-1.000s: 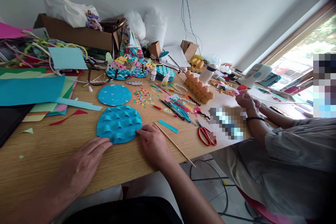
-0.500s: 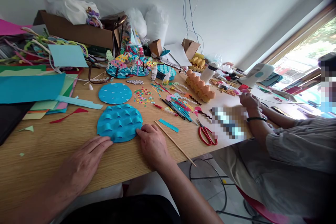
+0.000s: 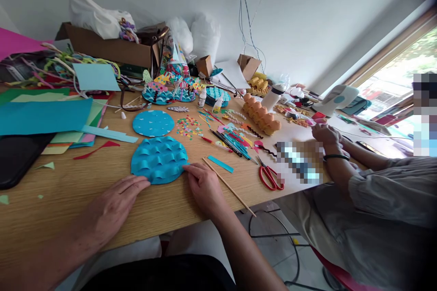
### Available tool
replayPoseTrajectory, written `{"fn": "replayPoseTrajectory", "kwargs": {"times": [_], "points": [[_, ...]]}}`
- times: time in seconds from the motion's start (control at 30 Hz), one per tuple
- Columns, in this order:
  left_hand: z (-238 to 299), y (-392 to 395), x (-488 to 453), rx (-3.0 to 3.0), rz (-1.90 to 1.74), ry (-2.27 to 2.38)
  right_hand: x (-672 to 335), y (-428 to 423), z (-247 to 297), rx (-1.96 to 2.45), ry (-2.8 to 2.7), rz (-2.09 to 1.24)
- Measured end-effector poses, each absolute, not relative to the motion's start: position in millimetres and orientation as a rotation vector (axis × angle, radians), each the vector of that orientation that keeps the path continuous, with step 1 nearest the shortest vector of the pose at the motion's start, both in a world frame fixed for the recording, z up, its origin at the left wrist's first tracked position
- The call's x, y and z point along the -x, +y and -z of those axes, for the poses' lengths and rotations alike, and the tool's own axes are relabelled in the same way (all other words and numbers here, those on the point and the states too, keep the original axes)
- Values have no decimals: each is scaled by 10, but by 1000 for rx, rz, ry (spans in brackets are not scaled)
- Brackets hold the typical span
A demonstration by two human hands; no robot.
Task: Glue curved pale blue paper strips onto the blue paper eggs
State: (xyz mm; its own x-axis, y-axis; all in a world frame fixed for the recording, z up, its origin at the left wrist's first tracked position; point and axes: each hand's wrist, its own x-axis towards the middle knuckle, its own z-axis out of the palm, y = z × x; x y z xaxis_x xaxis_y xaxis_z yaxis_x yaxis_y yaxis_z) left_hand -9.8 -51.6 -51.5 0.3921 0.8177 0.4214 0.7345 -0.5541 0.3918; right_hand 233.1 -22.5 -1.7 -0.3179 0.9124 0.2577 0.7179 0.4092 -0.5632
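A blue paper disc with raised wave-shaped flaps [image 3: 159, 160] lies on the wooden table [image 3: 68, 195] in front of me. My left hand [image 3: 114, 207] rests flat on the table, fingers stretched out, fingertips touching the disc's near left edge. My right hand [image 3: 205, 186] lies at the disc's right edge, its thumb and forefinger pinched on the rim. A thin wooden stick [image 3: 228, 186] lies just to the right of that hand.
A second flat blue disc [image 3: 153, 122], coloured paper sheets [image 3: 41, 116], confetti bits [image 3: 188, 126], pencils, red scissors [image 3: 269, 176], an egg carton [image 3: 261, 116] and cardboard boxes [image 3: 109, 50] crowd the table. Another person's hands [image 3: 326, 135] work at the right.
The view has shifted slightly right and down. My hands have stayed on the edges of the wavy disc, with the right hand's fingers settled on the rim.
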Motion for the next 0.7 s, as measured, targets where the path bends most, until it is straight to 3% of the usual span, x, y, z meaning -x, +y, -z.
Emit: {"fn": "replayPoseTrajectory", "kwargs": {"times": [0.27, 0.7], "points": [[313, -507, 74, -2424, -787, 1427, -2288, -213, 4, 1424, -2225, -395], [42, -665, 160, -1730, -1038, 1492, -2609, -29, -121, 1510, -1785, -809]]}}
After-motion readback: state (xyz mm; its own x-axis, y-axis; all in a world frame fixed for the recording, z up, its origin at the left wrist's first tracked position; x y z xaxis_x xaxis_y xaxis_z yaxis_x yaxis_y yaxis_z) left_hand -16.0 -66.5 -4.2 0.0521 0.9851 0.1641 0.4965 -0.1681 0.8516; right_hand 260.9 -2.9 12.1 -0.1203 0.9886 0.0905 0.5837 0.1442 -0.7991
